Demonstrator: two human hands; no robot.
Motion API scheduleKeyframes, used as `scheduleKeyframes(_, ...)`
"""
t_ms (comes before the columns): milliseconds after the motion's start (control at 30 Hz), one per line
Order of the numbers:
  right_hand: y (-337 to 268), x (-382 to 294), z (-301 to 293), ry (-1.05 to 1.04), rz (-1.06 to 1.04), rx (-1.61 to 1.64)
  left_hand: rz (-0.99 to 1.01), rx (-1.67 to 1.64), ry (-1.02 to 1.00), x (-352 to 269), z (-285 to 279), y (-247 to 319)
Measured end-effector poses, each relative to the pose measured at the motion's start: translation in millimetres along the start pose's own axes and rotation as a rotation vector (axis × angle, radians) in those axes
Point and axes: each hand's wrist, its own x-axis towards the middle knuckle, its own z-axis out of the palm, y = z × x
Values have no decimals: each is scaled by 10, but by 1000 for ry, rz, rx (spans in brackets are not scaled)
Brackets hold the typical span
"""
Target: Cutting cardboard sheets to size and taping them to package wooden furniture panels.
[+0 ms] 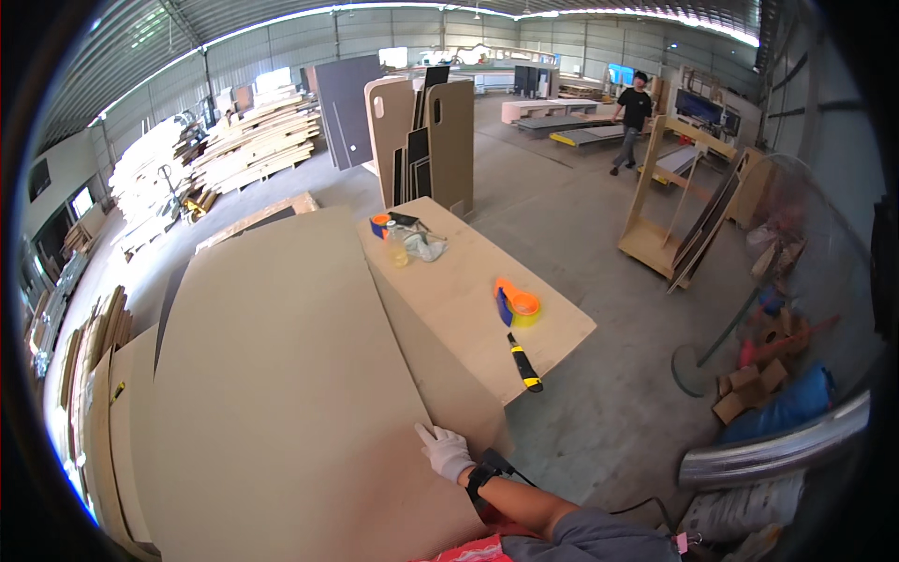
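Note:
My right hand (447, 452), in a white glove with a black strap at the wrist, rests on the right edge of a large brown corrugated cardboard sheet (281, 351). Its index finger points out over the sheet. My left hand is out of view. Beside the sheet, a pale wooden board (456, 281) carries a yellow-and-black utility knife (525, 363) and an orange-and-blue tape dispenser (517, 303). Farther up the board are a bottle of yellowish liquid (397, 246), a crumpled plastic bag (425, 247) and a second tape dispenser (380, 225). Another utility knife (118, 392) lies at the far left.
A wooden frame cart (650, 246) holding panels stands at the right, with a person (634, 112) in black behind it. Upright panels (451, 147) stand beyond the board. A large metal duct (772, 446), cardboard pieces (751, 386) and a green hose (730, 337) are at the right.

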Motion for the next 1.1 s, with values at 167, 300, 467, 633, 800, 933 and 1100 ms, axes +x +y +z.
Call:
scheduleKeyframes(167, -6, -11, 11, 2, -8, 1, 37, -4, 42, -150, 123, 63)
scheduleKeyframes(300, -5, -20, 3, 5, -4, 28, 114, 9, 68, -183, 130, 59)
scheduleKeyframes(467, -3, -26, -10, 18, -16, 63, 128, -47, 32, -38, 24, -8)
scheduleKeyframes(633, -18, -17, -18, 6, 6, 9, 173, 91, 82, 8, 15, -42)
scheduleKeyframes(800, -12, -11, -62, 12, 0, 31, 135, 57, 64, 1, 100, -59)
scheduleKeyframes(933, -8, -16, -76, 13, -8, 41, 119, 48, 52, 44, 106, -96)
scheduleKeyframes(1100, -3, -45, -48, -9, -22, 66, 130, 36, 62, 163, -69, -121)
